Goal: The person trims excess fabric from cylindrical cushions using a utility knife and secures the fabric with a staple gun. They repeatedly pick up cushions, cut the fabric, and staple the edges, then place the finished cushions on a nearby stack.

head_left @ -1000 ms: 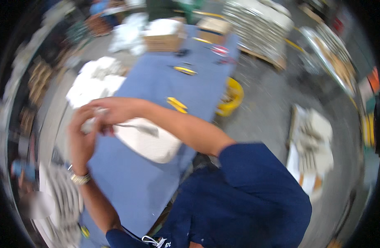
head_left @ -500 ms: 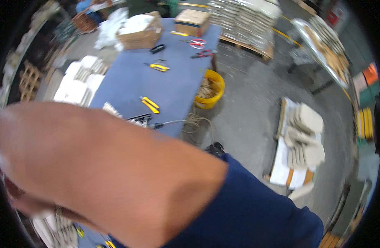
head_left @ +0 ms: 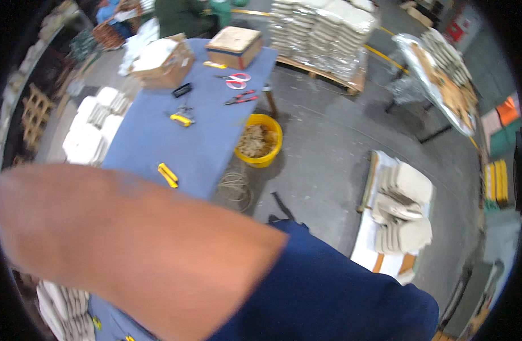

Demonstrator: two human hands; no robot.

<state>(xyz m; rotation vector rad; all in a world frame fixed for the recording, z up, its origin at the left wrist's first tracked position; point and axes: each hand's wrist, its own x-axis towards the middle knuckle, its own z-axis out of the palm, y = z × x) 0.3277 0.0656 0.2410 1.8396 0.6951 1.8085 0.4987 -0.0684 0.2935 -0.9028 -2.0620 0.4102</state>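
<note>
Your wide fisheye view looks down from the left of your head, out across the blue table and the floor. Your right arm is very near the lens; your fingers cannot be made out.

Ref = blue-topped table. Right of it: grey floor, scuffed, light marks. Past its far right corner: loaded wooden pallet, yellow floor line running behind. Well right of table: legged side table near greyish-green wall. Nearer, also right of table: low white-topped platform. Well left of table: brown lattice. Lighting soft; floor darker under side table.
</note>
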